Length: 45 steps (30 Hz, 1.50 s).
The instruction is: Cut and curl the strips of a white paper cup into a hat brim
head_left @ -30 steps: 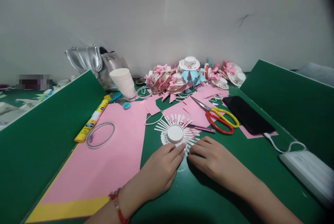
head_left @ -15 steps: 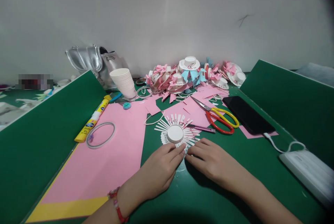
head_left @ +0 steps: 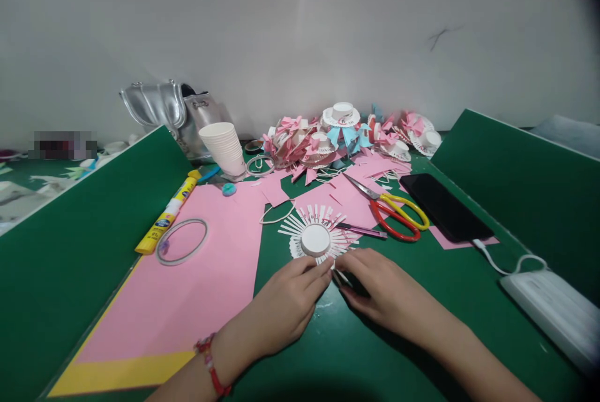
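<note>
Looking down from the head camera, the paper cup (head_left: 315, 240) sat upside down near the middle of the desk (head_left: 422, 346), its cut white strips fanned out flat just off the right edge of the pink sheet (head_left: 201, 277). The right hand (head_left: 382, 289) held thumb and fingers closed on one near strip (head_left: 341, 275). The left hand (head_left: 285, 305) pressed fingertips on the fringe beside it, though whether it pinched anything could not be told. Working that strip probably called for a light, even pull while the left hand pinned the cup.
</note>
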Tool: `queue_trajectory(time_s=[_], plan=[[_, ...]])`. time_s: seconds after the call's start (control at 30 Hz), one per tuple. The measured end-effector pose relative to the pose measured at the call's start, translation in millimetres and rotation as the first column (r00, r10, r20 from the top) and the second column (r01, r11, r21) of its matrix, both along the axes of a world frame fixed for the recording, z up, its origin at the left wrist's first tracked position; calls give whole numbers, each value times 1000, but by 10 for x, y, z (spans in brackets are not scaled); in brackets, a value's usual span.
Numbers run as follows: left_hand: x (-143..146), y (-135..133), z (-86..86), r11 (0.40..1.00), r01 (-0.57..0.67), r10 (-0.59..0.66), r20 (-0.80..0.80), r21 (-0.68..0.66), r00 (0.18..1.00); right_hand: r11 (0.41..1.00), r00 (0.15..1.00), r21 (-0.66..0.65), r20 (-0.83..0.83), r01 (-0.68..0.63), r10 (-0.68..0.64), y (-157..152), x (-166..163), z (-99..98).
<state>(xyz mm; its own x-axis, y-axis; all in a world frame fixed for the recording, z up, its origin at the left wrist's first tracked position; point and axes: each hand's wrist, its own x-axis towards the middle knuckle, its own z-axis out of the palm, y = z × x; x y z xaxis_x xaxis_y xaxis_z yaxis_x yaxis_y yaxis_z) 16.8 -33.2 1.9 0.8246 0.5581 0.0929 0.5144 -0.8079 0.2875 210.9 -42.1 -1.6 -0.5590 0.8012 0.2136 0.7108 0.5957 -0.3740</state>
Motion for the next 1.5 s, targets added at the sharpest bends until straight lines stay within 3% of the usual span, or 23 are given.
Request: queue_trajectory(time_s=[0.37, 0.6, 0.8, 1.1, 1.5], plan=[[31, 3, -7, 1000, -14, 14, -17, 9, 1000, 958, 985, 263, 157, -116, 77, 46, -44, -119], [24, -1, -14, 1000, -19, 19, -17, 0, 1000, 957, 986, 264, 81, 118, -144, -22, -183, -161], [20, -3, -39, 1000, -1, 2, -54, 30, 999, 914, 975, 359, 37, 192, -219, -45, -236, -219], [-14, -5, -36, 998, 8, -6, -36, 55, 999, 970, 993, 220, 19, 107, -114, -10, -114, -144], [2, -26, -18, 993, -3, 12, -74, 119, 997, 963, 995, 250, -2, 100, -103, 1, -93, -154]])
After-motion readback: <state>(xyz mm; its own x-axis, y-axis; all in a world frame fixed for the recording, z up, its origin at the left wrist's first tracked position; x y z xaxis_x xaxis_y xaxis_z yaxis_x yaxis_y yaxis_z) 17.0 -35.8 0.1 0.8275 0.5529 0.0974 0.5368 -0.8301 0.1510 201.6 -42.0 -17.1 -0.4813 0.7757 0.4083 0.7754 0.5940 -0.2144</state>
